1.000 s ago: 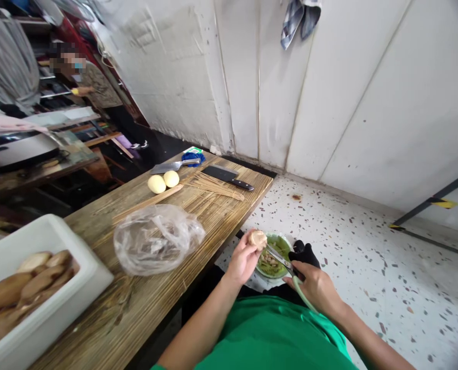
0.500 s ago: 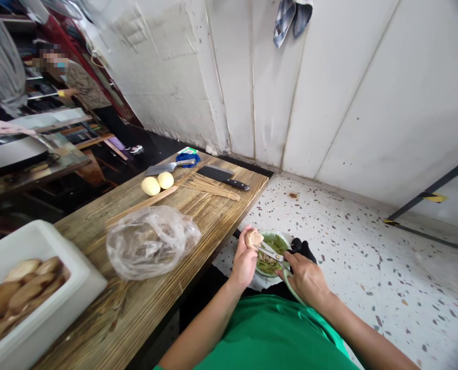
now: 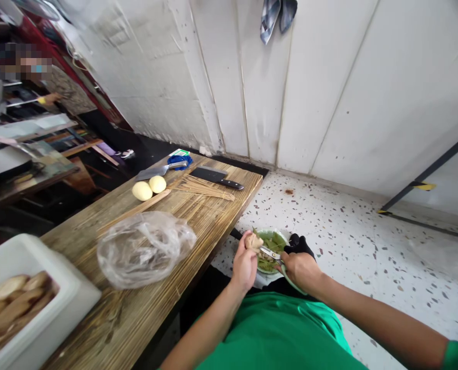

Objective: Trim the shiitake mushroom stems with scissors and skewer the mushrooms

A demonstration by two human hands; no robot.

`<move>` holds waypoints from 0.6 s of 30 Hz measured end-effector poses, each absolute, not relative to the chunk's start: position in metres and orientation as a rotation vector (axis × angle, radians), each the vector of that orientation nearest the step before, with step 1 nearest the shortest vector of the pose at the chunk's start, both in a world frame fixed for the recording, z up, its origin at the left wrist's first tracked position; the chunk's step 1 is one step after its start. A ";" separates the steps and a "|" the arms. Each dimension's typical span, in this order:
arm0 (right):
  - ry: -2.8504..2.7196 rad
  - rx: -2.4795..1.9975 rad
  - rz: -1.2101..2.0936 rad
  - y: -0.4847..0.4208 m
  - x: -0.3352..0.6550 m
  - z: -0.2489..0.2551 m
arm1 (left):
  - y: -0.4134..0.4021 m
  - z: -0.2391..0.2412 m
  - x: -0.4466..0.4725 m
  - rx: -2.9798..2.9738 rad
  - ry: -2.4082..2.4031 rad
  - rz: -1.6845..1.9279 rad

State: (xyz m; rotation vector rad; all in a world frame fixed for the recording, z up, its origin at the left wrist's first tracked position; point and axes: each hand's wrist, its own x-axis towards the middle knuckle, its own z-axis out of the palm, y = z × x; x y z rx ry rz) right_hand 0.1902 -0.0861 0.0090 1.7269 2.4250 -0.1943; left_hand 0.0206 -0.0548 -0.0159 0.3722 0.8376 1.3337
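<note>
In the head view my left hand (image 3: 245, 266) is closed around a pale tan mushroom (image 3: 254, 241), held up over the near-left rim of a green basin (image 3: 262, 271). My right hand (image 3: 299, 267) grips scissors (image 3: 269, 252) with pale green handles. Their blades point left at the mushroom's underside and look nearly closed; whether they touch it is hard to tell. Green scraps and small pale bits lie in the basin on the floor below both hands.
On the wooden table (image 3: 136, 321) at left are a white box (image 3: 69, 293) of brown mushrooms, a clear plastic bag (image 3: 146, 249), two peeled potatoes (image 3: 142, 190), wooden skewers (image 3: 208, 188), a black cleaver (image 3: 209, 174) and another knife (image 3: 152, 171). A person (image 3: 73, 95) stands far left.
The mushroom has turned in my left hand, and its pale stem side shows more. The scissor blades have closed somewhat. The whole view has shifted slightly.
</note>
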 end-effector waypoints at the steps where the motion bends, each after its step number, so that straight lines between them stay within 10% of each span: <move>1: 2.428 1.715 -0.190 -0.085 0.192 0.008 | -0.053 -0.017 0.019 0.351 0.836 1.313; 18: 2.467 1.917 -0.334 -0.095 0.203 0.027 | -0.036 -0.013 -0.005 0.446 0.618 1.208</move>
